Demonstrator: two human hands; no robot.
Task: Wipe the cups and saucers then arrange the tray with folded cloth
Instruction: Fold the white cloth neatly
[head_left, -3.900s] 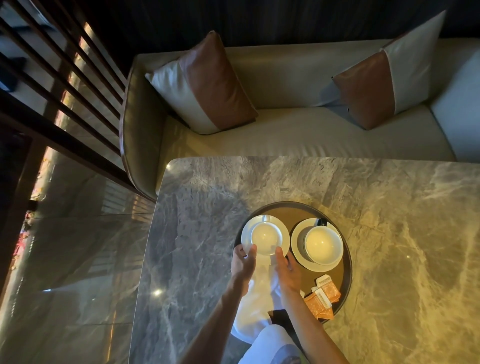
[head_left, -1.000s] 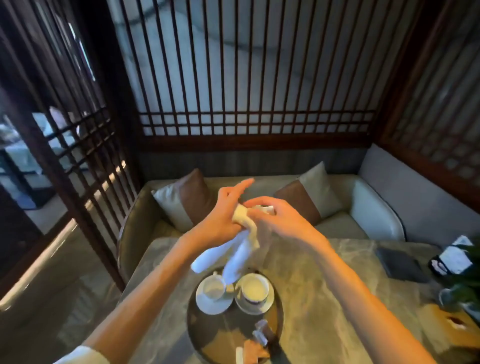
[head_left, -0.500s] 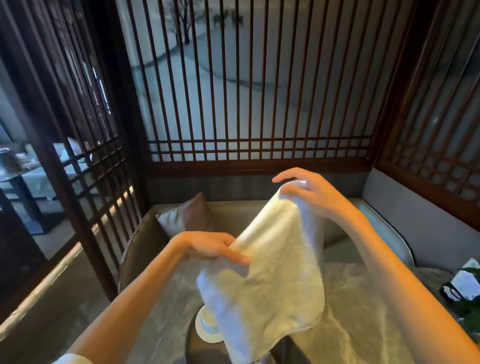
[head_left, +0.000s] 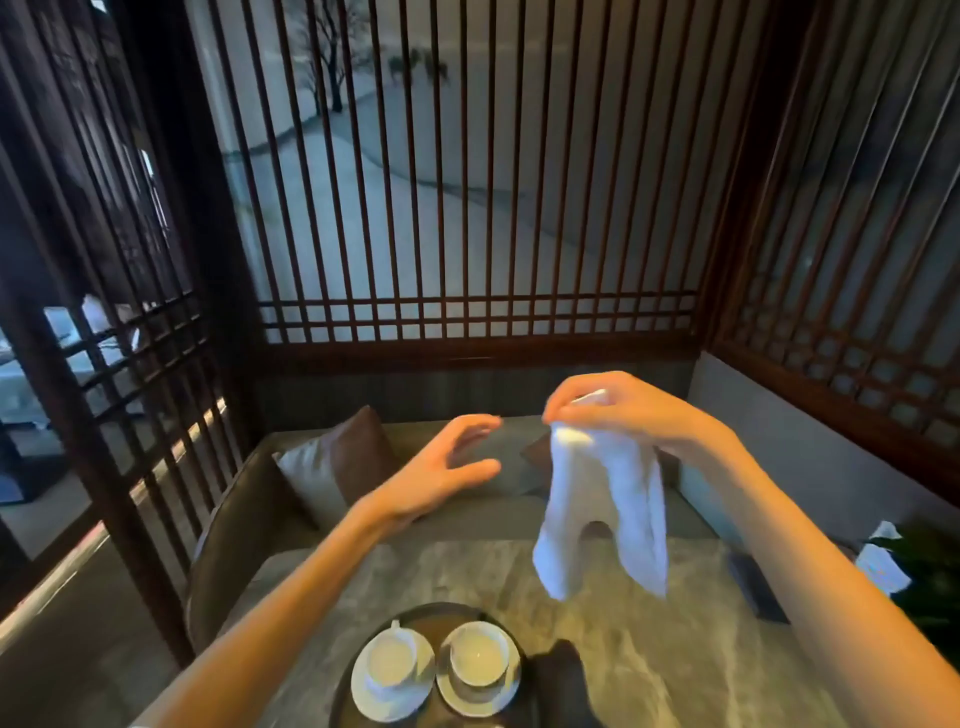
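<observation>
A white cloth hangs in the air, pinched at its top by my right hand high above the table. To the left of it my left hand is open with spread fingers, apart from the cloth. Below, at the bottom edge of the view, a dark round tray carries two white cups on saucers: the left cup and the right cup. The tray's near part is cut off by the frame.
The tray sits on a grey marble table. A sofa with a brown and white cushion runs behind it. Dark wooden lattice screens enclose the booth. A dark flat object and white paper lie at right.
My left hand has let go of the cloth and opened. The spread cloth now hangs bunched from my right hand alone, and the view has tilted down so both cups show.
</observation>
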